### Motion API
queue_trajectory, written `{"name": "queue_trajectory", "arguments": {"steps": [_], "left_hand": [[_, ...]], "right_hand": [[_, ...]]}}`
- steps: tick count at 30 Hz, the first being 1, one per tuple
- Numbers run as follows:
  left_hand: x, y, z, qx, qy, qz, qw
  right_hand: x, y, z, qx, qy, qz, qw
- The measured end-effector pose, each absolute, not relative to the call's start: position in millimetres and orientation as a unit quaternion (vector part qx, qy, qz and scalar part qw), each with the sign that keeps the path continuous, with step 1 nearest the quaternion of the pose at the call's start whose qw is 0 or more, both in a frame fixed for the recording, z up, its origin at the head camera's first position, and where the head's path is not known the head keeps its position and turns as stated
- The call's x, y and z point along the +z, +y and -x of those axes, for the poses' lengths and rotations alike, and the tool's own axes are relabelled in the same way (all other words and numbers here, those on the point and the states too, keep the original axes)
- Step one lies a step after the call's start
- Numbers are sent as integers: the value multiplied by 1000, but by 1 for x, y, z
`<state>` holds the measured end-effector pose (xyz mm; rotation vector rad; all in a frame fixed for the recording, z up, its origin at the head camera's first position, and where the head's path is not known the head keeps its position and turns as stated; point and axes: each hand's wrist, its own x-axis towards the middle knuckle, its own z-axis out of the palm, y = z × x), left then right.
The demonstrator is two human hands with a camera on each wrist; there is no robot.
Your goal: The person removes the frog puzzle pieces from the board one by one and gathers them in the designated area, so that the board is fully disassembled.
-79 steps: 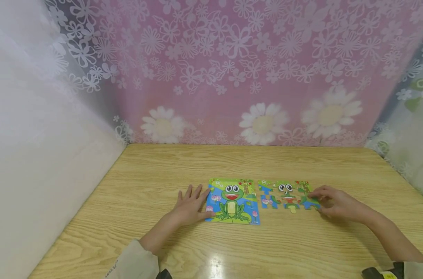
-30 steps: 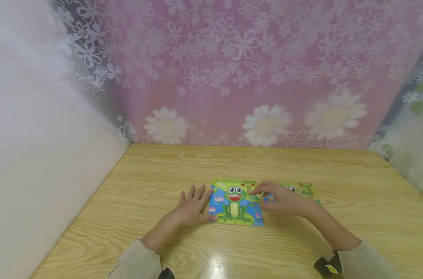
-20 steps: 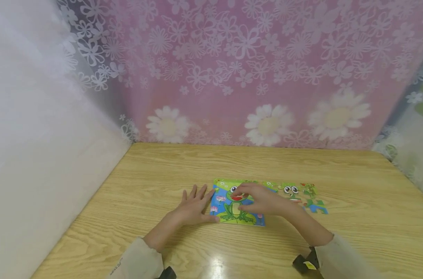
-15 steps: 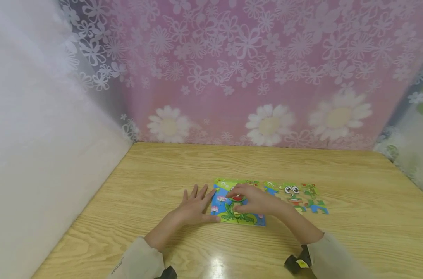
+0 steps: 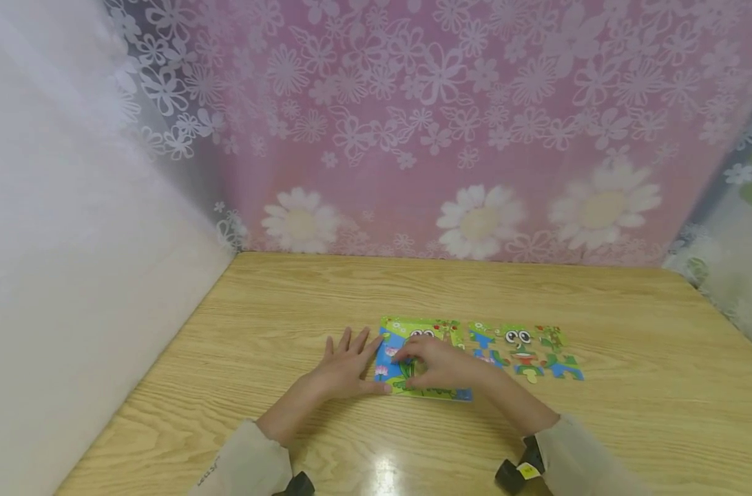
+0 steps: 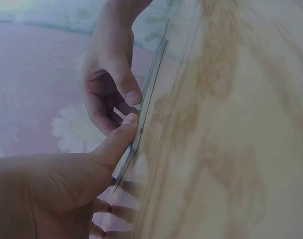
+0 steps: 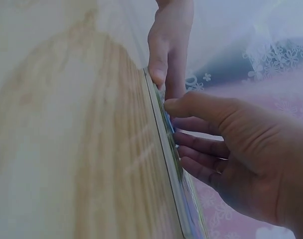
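Note:
A square frog picture puzzle board [image 5: 388,331] lies flat on the table. My left hand [image 5: 341,372] rests at its left side with fingers spread, thumb on the near left corner. Over the board, my right hand [image 5: 447,365] bends its fingers down; index finger and thumb stand apart at the picture's left half, a bit of blue and green showing between them. The right wrist view shows the thumb [image 7: 174,105] and fingertips right at the board's surface. I cannot tell whether they pinch a puzzle piece. The frog's middle is partly hidden.
Right of the board lie several loose puzzle pieces, among them a piece with the frog's eyes [image 5: 517,336] and a blue and green one [image 5: 563,368]. The wood-grain table [image 5: 289,296] ends at a pink flowered curtain [image 5: 376,138]. A white cloth [image 5: 72,241] hangs on the left.
My right hand has come from the loose pieces at the right onto the board, then shifted slightly left and toward me. My left hand has stayed at the board's left edge.

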<state>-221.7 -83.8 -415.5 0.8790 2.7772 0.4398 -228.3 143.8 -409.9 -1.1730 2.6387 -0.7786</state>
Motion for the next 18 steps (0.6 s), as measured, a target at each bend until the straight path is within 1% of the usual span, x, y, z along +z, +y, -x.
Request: {"name": "queue_trajectory", "arguments": {"steps": [14,18], "left_hand": [[-413,-83,221,146,939,-293,101],[-413,-82,221,148,939,-291,103]], "right_hand": [[-407,141,224,-267,885,373,87],[-408,141,224,-277,881,376,83]]}}
